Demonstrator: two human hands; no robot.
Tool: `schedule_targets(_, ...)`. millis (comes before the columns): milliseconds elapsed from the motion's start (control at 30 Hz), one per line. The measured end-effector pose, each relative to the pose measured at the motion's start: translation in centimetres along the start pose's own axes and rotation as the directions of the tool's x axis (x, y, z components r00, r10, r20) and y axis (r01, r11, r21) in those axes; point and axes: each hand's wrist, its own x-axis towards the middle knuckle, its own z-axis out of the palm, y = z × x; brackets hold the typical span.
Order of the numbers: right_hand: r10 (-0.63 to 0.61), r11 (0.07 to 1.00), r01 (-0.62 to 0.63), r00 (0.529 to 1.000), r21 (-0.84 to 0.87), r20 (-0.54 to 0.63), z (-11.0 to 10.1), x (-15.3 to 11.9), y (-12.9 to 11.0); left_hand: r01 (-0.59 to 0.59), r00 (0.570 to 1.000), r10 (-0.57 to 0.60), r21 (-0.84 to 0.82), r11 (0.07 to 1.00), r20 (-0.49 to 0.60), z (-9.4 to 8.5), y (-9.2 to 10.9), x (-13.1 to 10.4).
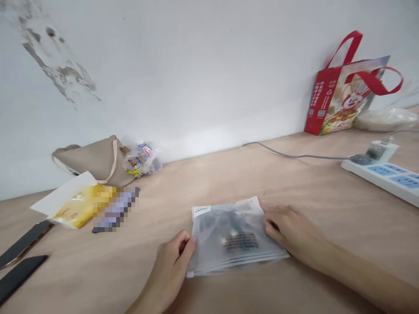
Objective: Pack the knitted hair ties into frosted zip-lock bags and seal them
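A frosted plastic zip bag [225, 240] lies flat in front of me, with a white label at its top left corner and dark printed text on its face. Something dark shows dimly through the plastic. Several layered edges at the near side look like more bags stacked beneath. My left hand [175, 261] is closed on the bag's left edge, thumb on top and fingers curled. At the right edge, my right hand [288, 231] grips the side with its fingers bent; the fingertips are partly hidden.
At left lie a yellow packet [85, 207], a pixelated purple item [118, 211], two dark flat devices [24, 242], a beige pouch [91, 159] and a clear bag of items [144, 159]. At right are a power strip [386, 174], grey cable [294, 155] and red shopping bag [340, 100].
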Motion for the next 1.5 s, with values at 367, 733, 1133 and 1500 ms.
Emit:
schedule_targets(367,0.028,0.987,-0.031,0.999,0.160,0.027,-0.8,-0.5,0.5,-0.080,0.994,0.074,-0.079,0.994,-0.076,1.0,-0.5,0.1)
schedule_targets(733,0.050,0.923,0.060,0.961,0.380,-0.274,0.3,-1.5,-1.1,-0.268,0.934,0.119,-0.440,0.857,-0.337,2.3,-0.2,-1.0)
schedule_targets(1133,0.159,0.784,0.048,0.948,0.618,-0.275,1.5,-0.5,-2.0,-0.161,0.987,0.087,-0.761,0.629,-0.136,2.9,-0.1,0.6)
schedule_targets(1500,0.215,0.618,0.033,0.954,0.786,-0.209,1.9,2.0,-2.5,-0.019,0.988,-0.147,-0.978,0.209,-0.050,3.1,0.7,6.3)
